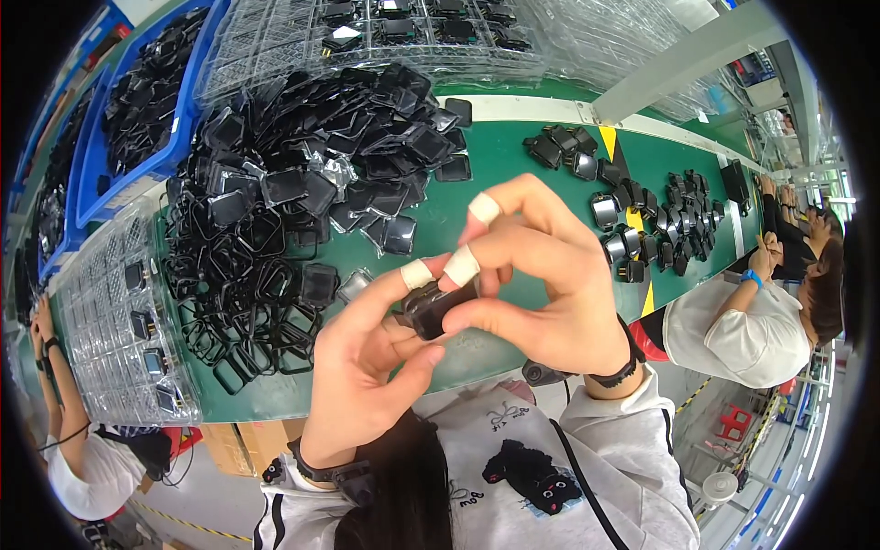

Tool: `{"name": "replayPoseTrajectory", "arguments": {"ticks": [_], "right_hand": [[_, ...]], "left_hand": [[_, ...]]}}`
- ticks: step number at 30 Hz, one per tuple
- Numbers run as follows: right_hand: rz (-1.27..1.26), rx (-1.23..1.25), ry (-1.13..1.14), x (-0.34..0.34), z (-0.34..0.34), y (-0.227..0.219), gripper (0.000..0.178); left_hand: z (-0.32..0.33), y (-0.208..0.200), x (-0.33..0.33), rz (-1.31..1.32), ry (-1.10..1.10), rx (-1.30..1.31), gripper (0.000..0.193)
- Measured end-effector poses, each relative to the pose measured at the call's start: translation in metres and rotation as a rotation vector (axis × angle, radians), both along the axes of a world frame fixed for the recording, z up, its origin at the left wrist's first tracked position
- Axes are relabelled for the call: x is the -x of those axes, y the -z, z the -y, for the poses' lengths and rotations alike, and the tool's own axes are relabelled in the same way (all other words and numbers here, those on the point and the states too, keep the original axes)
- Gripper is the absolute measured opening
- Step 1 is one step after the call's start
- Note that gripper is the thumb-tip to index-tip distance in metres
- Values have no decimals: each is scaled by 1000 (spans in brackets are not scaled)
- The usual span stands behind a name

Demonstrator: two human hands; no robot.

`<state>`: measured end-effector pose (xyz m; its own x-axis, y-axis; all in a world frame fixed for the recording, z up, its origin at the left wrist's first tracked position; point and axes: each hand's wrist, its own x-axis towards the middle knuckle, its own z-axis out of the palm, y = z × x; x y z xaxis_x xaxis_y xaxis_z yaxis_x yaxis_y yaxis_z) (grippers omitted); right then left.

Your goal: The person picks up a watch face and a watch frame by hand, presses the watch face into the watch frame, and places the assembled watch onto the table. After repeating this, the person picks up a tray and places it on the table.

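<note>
A small black square casing [440, 310] with a dark glossy face is held between my two hands above the green table. My left hand [365, 362] grips its left side, with pale tape on a finger. My right hand [550, 284] pinches it between thumb and fingers; two of these fingers carry pale tape. Left of my hands lie black square frames [240, 312] in a loose heap. Beyond them is a big pile of dark glossy square panels [321, 137], some in clear film. The casing's underside is hidden by my fingers.
Many small black cube-like devices [683, 220] stand on the table [513, 147] to the right. Clear plastic trays [92, 302] lie at left and at the back. A blue bin [188, 115] holds more black parts. A person [733, 321] sits at right; another person's arms [55, 376] show at left.
</note>
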<state>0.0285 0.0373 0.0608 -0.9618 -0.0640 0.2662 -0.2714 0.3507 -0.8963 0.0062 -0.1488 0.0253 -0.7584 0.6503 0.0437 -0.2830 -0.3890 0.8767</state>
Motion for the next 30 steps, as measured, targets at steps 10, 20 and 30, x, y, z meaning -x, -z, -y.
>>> {"name": "replayPoseTrajectory", "arguments": {"ticks": [10,20,30], "right_hand": [[-80,-32,-88,-5,1,20,34],[-77,67,12,-21,7,37,32],[-252,192,64,-22,17,58,25]], "left_hand": [[-6,18,-1,-28,-89,10,49],[-14,17,-5,-165,-305,116,26],[-13,26,2,-325,-357,91,23]]}}
